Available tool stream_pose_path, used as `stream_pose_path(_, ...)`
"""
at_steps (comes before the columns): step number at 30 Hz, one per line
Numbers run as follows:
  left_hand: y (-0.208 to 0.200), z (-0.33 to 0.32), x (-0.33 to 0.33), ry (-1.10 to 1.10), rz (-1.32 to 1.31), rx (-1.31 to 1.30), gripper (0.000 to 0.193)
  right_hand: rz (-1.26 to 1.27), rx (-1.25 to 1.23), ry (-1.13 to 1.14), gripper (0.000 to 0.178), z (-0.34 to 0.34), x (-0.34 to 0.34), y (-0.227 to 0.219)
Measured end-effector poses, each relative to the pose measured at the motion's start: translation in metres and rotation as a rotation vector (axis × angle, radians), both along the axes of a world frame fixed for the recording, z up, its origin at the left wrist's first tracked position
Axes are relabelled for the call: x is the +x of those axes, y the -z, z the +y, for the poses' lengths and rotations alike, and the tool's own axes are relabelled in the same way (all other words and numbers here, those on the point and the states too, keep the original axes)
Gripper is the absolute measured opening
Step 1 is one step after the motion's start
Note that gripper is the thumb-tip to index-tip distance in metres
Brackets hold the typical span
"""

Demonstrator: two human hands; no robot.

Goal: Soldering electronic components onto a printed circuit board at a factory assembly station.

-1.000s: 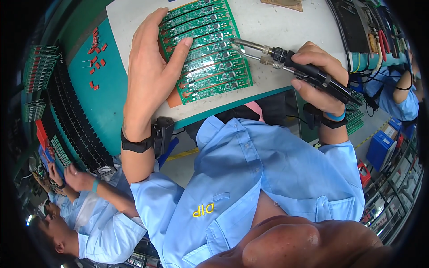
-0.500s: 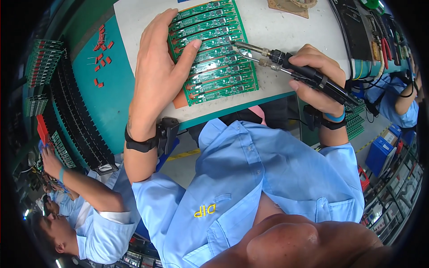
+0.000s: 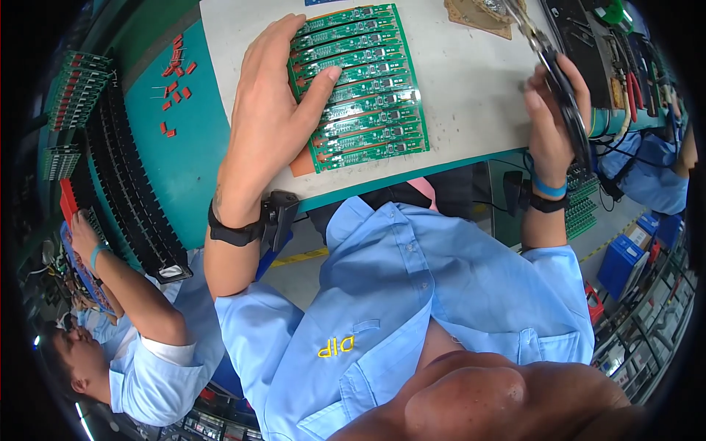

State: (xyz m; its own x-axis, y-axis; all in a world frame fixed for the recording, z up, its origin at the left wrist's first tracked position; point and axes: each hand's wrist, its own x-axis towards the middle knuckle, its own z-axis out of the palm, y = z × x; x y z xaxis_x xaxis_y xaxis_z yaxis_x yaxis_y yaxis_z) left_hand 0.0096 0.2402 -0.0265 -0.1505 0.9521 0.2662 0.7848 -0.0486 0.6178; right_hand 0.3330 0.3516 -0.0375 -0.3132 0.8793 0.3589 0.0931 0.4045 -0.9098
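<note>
A green panel of several narrow circuit boards (image 3: 375, 95) lies on a pale work mat (image 3: 471, 95). My left hand (image 3: 276, 103) rests along the panel's left edge, fingers stretched out and thumb spread over the boards. An orange-brown piece (image 3: 302, 165) peeks out under the panel's near left corner. Well to the panel's right, my right hand (image 3: 550, 136) is closed round the black handle of a soldering iron (image 3: 565, 92). A thin metal tube runs beside its front part. Its front end points away, over a stand with a brownish base (image 3: 478, 16), and the tip is hard to make out.
Small red components with wire leads (image 3: 174, 88) lie scattered on the teal table at left. Black slotted rails (image 3: 132, 184) and stacked green boards (image 3: 77, 88) stand beyond them. Tools with red handles (image 3: 634, 87) lie far right. A co-worker's hand (image 3: 84, 231) touches a red bin.
My right hand has drawn the soldering iron off the boards, rightward and away, turning its front toward the stand. The panel and my left hand have shifted slightly right.
</note>
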Motion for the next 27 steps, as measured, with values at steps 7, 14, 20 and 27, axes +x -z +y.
stream_pose_path(7,-0.005,0.002,0.003,-0.012,-0.028,-0.020,0.059,0.031,0.036,-0.118,0.044,-0.005,0.005,-0.013)
stream_pose_path(14,-0.007,0.005,0.003,-0.022,-0.034,-0.033,0.059,-0.142,0.080,-0.489,0.040,0.000,-0.009,-0.020)
stream_pose_path(20,-0.005,0.005,-0.001,-0.011,-0.030,-0.017,0.059,-0.134,0.074,-0.447,0.039,0.002,-0.018,-0.017)
stream_pose_path(27,-0.005,0.007,-0.005,0.006,-0.037,0.000,0.060,-0.158,0.107,-0.470,0.039,0.006,-0.023,-0.019)
